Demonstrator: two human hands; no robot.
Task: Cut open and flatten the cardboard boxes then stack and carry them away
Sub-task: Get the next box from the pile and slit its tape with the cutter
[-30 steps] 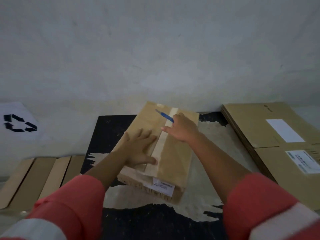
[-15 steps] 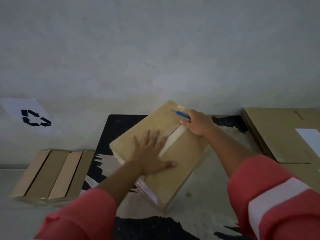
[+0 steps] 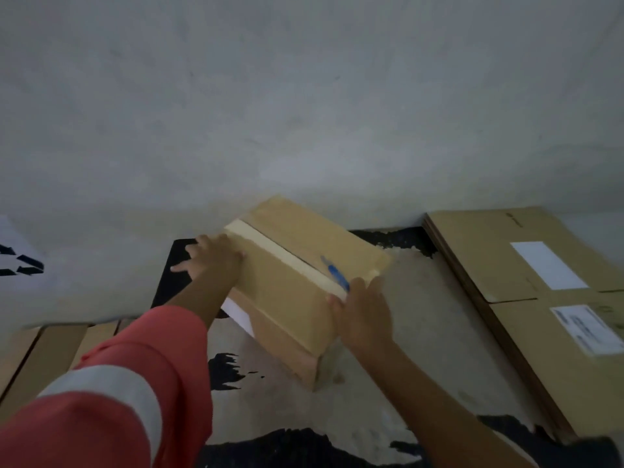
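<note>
Hands bracket a sealed cardboard box (image 3: pixel 290 298) on a worn black mat (image 3: pixel 167 285) at the foot of a pale wall (image 3: pixel 304 113). The left hand (image 3: pixel 216 260) lies with fingers spread on the box's far-left end. The right hand (image 3: pixel 363 314) curls round a blue cutter (image 3: pixel 336 276) at the near-right end, its tip set at the pale tape strip (image 3: pixel 270 249) that runs along the top seam. A stack of flattened boxes (image 3: pixel 489 251) lies well apart to the right, and more folded cardboard (image 3: pixel 44 352) lies at the left edge of the frame.

The chief hazard, by the look of it, is the line of the cut. The left hand sits just beside the far end of the same tape strip, so a blade driven away along the seam and slipping free would likely travel toward those fingers. The box rests askew on the mat, braced by one flat hand; a hard push could make it skid or swivel and throw the blade off the seam. Dim light and a blurred cutter leave it unclear whether the edge is extended or how deep it sits. Too deep a cut may snag in the flaps rather than part the tape.
</note>
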